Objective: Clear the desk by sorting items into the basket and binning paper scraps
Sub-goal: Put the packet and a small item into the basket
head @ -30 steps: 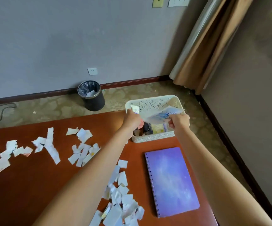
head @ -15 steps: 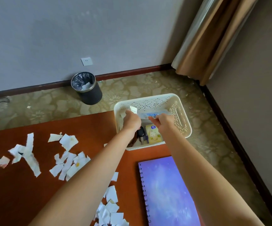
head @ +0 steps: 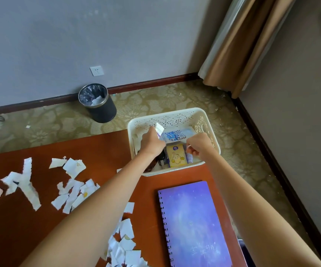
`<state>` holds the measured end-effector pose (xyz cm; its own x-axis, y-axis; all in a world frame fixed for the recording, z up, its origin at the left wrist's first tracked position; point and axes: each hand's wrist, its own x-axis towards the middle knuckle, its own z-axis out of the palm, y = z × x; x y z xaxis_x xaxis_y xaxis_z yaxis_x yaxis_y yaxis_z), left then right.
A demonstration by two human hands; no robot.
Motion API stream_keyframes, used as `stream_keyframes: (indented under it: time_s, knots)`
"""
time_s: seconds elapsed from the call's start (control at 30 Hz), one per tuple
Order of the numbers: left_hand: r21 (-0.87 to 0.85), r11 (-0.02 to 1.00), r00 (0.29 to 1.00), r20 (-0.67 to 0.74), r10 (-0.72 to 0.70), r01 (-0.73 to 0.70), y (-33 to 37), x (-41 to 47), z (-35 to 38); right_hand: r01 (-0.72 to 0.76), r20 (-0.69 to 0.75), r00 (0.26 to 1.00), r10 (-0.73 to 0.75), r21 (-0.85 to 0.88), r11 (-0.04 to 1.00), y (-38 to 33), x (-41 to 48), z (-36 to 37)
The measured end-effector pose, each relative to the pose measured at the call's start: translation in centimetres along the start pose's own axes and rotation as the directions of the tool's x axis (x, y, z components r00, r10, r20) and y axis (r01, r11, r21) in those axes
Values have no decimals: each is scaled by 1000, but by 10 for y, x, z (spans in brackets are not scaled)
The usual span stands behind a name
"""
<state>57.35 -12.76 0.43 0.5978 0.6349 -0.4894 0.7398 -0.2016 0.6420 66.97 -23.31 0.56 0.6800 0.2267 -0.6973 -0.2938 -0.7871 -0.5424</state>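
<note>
Both bare forearms reach forward over a reddish-brown wooden desk [head: 101,151] into a cream plastic basket with lace-like perforated walls [head: 177,118] that sits at the desk's far edge. The left hand [head: 152,141] is curled closed, pinching a small white scrap or packet corner [head: 159,129] that sticks up above its knuckles, and it meets the left end of a light blue and white plastic packet with printed characters [head: 177,134] lying flat inside the basket along the far wall. The right hand [head: 199,144] is over the packet's right end with fingers bent inward and close together; whether it actually pinches the packet cannot be told. Below the packet in the basket lie a yellow tissue pack with a cartoon rabbit [head: 176,156], a dark key-like object [head: 161,158] beside it on the left, and a small pale item on its right, too small to identify. On the desk near the basket lies a purple spiral-bound notebook with a starry cover [head: 192,224], closed, between the two forearms. Torn white paper scraps [head: 69,182] are scattered across the desk's left side and near the bottom edge. On the patterned carpet beyond the desk stands a round black waste bin with a metal rim and plastic liner [head: 98,103], against the grey wall, with white paper inside it.
</note>
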Motion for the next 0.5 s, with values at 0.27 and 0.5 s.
stream_keyframes:
  time_s: [0.27, 0.5]
  knots:
    - [413, 891, 981, 32, 190, -186, -8, 19, 9, 172, -65, 976, -207, -356, 919, 9, 3, 6]
    - [434, 874, 974, 58, 217, -220, -5, 30, 14, 148, -92, 954, -284, -679, 719, 3, -7, 12]
